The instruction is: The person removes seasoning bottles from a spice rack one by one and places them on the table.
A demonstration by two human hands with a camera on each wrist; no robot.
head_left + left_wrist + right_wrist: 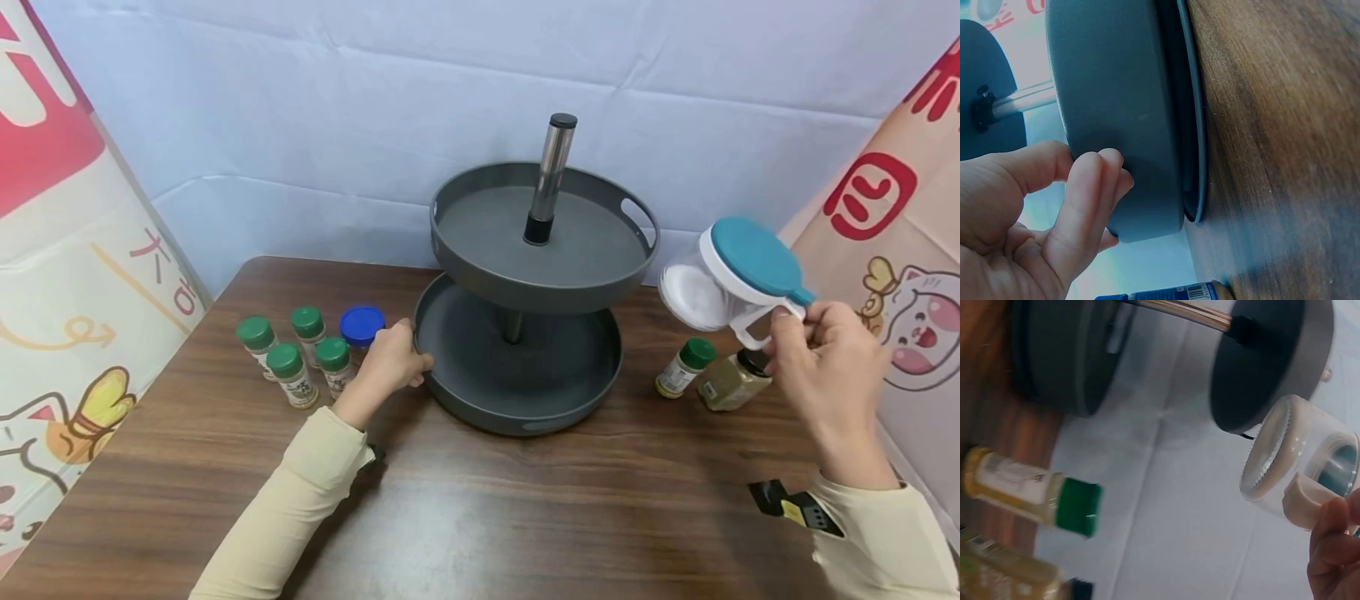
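Observation:
My right hand (836, 379) grips the white handle of a clear seasoning jar (693, 296) with a teal lid (756, 254). The jar is tilted in the air, to the right of a dark grey two-tier turntable tray (525, 412). In the right wrist view, the jar (1272, 450) hangs above the table, apart from the tray. At the left side of the lower tier, my left hand (390, 358) pinches the rim. The left wrist view has the thumb at the rim and the fingers (1082, 194) against the outer wall (1116, 94). Neither tier has anything on it.
Several green-capped spice bottles (296, 379) and a blue-capped one (362, 325) stand left of the tray. On the right, below the raised jar, are a green-capped bottle (682, 371) and a black-capped bottle (731, 383). A metal post (553, 167) rises through the upper tier.

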